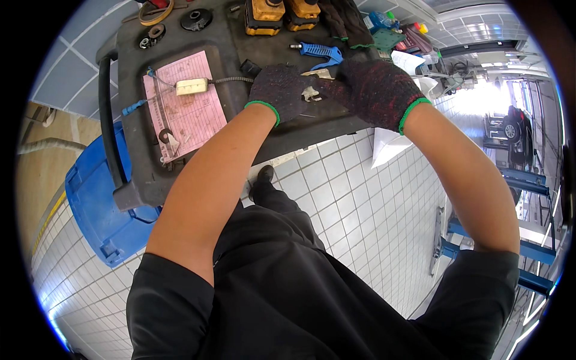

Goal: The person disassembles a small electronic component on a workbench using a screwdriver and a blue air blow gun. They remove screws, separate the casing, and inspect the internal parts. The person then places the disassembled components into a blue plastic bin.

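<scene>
The gloved left hand (276, 91) is placed where a ribbed cable (231, 80) from a cream module (192, 87) disappears beneath it; the gloved right hand (379, 91) is brought near, its fingers curled inward, perhaps for fine two-handed work. Whether anything is grasped by either cannot be made out, since the fingertips are obscured. The module is laid on a pink ruled form (207, 123), probably so that the cart top (231, 45) is kept off it. A blue air blow gun (321, 51) is set beyond the hands, seemingly for easy reach.
</scene>
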`<state>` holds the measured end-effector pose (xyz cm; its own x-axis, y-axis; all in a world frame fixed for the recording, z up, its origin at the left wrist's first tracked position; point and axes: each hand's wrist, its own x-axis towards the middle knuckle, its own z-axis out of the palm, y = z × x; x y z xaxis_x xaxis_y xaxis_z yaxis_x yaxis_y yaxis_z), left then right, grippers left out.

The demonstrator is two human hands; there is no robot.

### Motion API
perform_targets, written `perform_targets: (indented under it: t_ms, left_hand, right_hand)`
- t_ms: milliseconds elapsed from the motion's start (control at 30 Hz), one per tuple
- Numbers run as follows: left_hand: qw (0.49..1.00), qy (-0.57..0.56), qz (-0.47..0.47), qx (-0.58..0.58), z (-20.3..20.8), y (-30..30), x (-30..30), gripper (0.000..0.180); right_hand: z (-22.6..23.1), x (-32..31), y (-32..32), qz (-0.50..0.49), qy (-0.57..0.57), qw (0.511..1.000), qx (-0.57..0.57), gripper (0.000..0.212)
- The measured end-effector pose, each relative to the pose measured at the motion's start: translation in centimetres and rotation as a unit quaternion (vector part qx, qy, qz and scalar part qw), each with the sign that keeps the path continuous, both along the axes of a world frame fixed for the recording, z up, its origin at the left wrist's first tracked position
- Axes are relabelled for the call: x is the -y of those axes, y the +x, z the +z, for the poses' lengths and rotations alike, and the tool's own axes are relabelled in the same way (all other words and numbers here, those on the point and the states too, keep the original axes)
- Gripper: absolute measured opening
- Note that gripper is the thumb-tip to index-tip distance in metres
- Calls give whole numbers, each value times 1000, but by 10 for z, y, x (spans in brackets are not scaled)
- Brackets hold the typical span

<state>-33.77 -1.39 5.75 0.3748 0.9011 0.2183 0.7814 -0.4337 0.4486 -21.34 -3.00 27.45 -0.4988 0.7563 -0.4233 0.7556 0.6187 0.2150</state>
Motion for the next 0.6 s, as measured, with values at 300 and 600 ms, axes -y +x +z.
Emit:
perform_targets:
  t_ms: [300, 600]
  left_hand:
    - [1000, -17, -8, -21, 11, 5, 1, 42]
    - [989, 43, -46, 136, 2, -7, -4, 53]
  right_hand:
    - [-23, -9, 38, -68, 16, 980, -187, 24]
    - [-36, -22, 48, 109, 31, 978, -176, 9]
